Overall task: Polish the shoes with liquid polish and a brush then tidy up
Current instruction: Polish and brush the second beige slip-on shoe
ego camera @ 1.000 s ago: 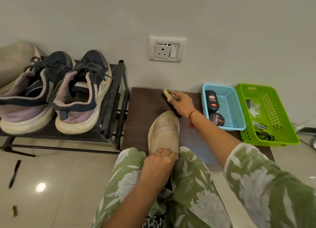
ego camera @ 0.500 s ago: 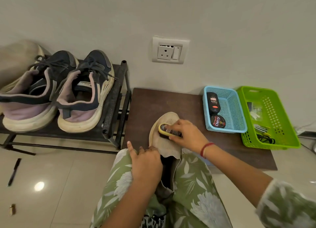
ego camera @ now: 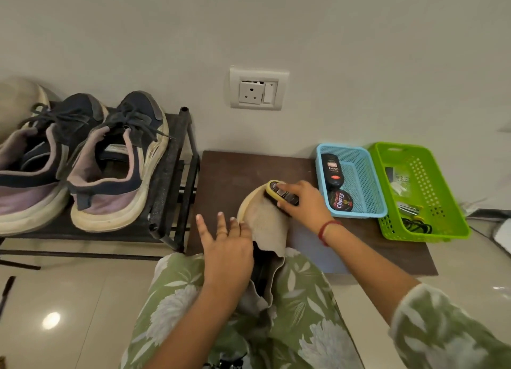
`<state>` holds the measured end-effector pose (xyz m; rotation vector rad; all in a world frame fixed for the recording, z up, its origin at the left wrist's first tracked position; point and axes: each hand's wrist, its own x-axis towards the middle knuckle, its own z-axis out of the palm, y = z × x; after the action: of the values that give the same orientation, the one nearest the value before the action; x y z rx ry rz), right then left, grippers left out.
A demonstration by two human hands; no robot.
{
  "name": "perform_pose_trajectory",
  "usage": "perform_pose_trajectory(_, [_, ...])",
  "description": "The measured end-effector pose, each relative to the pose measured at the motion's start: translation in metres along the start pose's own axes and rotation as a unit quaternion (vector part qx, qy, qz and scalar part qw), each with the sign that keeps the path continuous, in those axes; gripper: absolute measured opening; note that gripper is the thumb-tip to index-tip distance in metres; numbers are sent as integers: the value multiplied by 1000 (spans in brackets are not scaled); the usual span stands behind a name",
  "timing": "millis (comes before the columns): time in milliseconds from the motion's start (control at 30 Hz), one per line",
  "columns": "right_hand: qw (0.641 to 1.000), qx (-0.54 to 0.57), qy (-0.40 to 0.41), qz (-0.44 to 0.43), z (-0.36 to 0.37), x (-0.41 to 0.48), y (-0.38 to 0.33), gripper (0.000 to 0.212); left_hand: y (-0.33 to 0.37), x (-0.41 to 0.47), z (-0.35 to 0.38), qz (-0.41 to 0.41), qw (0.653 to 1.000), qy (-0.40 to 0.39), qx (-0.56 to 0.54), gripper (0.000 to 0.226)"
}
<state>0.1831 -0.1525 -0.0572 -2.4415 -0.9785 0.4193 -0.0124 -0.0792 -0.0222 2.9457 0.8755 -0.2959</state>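
Observation:
A beige slip-on shoe (ego camera: pixel 264 225) lies on my lap, its toe pointing away over the dark brown board (ego camera: pixel 235 172). My right hand (ego camera: pixel 304 202) grips a yellow-backed shoe brush (ego camera: pixel 279 193) and presses it on the shoe's toe. With fingers spread and straight, my left hand (ego camera: pixel 225 247) rests against the shoe's left side. A black liquid polish bottle (ego camera: pixel 333 171) and a round polish tin (ego camera: pixel 340 200) lie in the blue basket (ego camera: pixel 362 175).
A green basket (ego camera: pixel 439 222) with small items stands right of the blue one. A black shoe rack (ego camera: pixel 171 180) on the left carries a pair of dark sneakers (ego camera: pixel 110 164). A wall socket (ego camera: pixel 258 88) is above the board. A pen (ego camera: pixel 6 291) lies on the floor tiles.
My right hand carried the brush from the board's far edge onto the shoe's toe and keeps stroking it. My left hand's fingers uncurled and now spread flat beside the shoe.

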Motion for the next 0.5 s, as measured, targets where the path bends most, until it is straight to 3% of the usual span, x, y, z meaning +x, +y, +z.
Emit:
perform_pose_trajectory(133, [993,84,52,70,3,14,5,47,-6,24,-18,22,998,53,17,45])
perform_pose_trajectory(300, [967,204,151,-25,2,-37,-44,45,-27,43,-30,75,986,123,80,52])
perform_pose_trajectory(367, [971,200,124,-36,17,-49,-52,45,-30,40,-31,85,986,108,99,53])
perform_pose_trajectory(500, [984,149,60,81,27,-22,-33,46,-23,26,-19,84,988,62,117,53])
